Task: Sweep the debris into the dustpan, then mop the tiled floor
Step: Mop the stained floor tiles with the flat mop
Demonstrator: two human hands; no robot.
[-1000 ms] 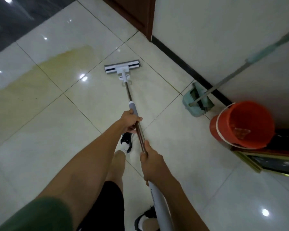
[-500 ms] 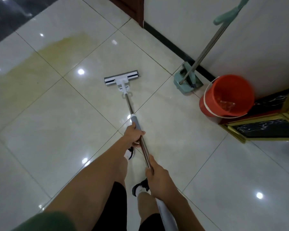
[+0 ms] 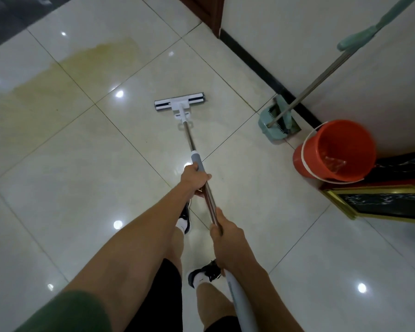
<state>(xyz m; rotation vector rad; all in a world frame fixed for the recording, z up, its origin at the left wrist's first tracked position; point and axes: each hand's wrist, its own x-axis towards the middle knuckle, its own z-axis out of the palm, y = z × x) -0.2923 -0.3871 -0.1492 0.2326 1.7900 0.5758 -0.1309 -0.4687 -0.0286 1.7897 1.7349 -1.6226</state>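
While both hands grasp its long handle, a flat mop [image 3: 197, 149] stands angled down to the tiled floor [image 3: 58, 188], its white rectangular head [image 3: 179, 103] lying flat on a pale tile near the middle of the view. The left hand [image 3: 195, 178] has its grip wrapped around the shaft just below the grey sleeve, fingers curled fully around it. The right hand [image 3: 225, 233] has its grip closed on the metal part of the shaft lower down, nearer the person's body, with the thumb laid along the pole. The white upper end of the handle passes beneath the right forearm.

A broad yellowish patch [image 3: 58, 87] spreads across the tiles to the upper left, well apart from the mop head. Ceiling lights reflect as bright spots on the glossy surface.

Against the wall at right, a green dustpan [image 3: 271, 125] sits on the floor beside the black skirting, with a long-handled broom [image 3: 321, 75] leaning up across it toward the wall. Just beside the dustpan stands an orange bucket [image 3: 333, 152] with a white bail handle, holding a little water. The bucket touches or nearly touches a gold-trimmed dark cabinet base [image 3: 381, 202] at the right edge.

The person wears a green sleeve [image 3: 65, 312], dark shorts and black-and-white shoes [image 3: 201, 276], feet set apart on the tiles behind the mop.
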